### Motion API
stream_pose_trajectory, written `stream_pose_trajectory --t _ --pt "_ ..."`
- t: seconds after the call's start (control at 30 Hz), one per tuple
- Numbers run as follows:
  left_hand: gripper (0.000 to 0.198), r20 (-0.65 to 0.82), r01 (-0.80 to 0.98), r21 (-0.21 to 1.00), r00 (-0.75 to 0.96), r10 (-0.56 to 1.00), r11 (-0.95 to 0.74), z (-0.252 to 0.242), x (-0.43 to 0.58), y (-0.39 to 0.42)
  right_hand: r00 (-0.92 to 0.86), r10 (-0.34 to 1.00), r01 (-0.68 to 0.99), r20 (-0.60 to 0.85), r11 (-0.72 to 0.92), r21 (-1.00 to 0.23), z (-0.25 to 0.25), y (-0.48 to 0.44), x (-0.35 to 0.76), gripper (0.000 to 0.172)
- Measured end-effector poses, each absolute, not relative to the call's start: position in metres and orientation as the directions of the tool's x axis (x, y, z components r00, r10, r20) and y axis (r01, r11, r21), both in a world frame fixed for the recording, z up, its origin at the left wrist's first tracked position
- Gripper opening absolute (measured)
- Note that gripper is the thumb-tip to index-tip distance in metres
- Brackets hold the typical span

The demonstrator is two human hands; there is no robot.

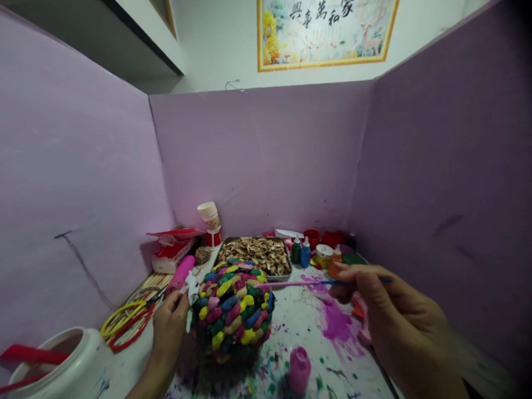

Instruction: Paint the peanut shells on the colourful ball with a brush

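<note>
A round object point(233, 310) covered in peanut shells painted yellow, pink, green and blue stands on the paint-stained table point(286, 332). My right hand point(386, 305) pinches a thin brush point(307, 283) with a blue and pink handle, and its pink tip meets the upper right of the round object. On the left side my left hand point(171, 318) has its fingers closed at a crumpled white tissue point(191, 291) beside the object. A pink paint bottle point(300, 368) without a visible nozzle stands at the front.
Behind lies a metal tray point(286, 273) of peanut shells. Green point(296, 250) and blue point(305, 254) paint bottles stand to its right. Scissors point(147, 305), a pink roll point(182, 272) and a white jar point(89, 360) are on the left. Purple walls point(266, 155) enclose three sides.
</note>
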State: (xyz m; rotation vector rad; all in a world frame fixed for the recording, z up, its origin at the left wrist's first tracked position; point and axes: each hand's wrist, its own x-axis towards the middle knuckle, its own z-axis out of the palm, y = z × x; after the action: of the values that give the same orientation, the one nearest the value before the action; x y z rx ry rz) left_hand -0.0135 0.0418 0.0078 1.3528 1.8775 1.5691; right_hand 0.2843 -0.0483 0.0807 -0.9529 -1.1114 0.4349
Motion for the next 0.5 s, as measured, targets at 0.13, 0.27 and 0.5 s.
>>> stream_pose_trajectory --t 0.13,0.27,0.5 --pt "0.028 0.293 0.419 0.905 -0.485 0.824 -0.075 0.005 -0.016 0.044 0.321 0.668 0.278 0.671 0.611 -0.741 0.077 -0.048 0.279 0.019" --pt "0.030 0.299 0.420 0.903 -0.471 0.830 -0.087 0.004 -0.016 0.043 0.251 0.642 0.321 0.724 0.650 -0.689 0.071 -0.046 0.276 0.018" --pt "0.030 0.294 0.410 0.908 -0.484 0.824 -0.083 0.008 -0.011 0.040 0.209 0.656 0.319 0.726 0.656 -0.684 0.071 -0.047 0.271 0.020"
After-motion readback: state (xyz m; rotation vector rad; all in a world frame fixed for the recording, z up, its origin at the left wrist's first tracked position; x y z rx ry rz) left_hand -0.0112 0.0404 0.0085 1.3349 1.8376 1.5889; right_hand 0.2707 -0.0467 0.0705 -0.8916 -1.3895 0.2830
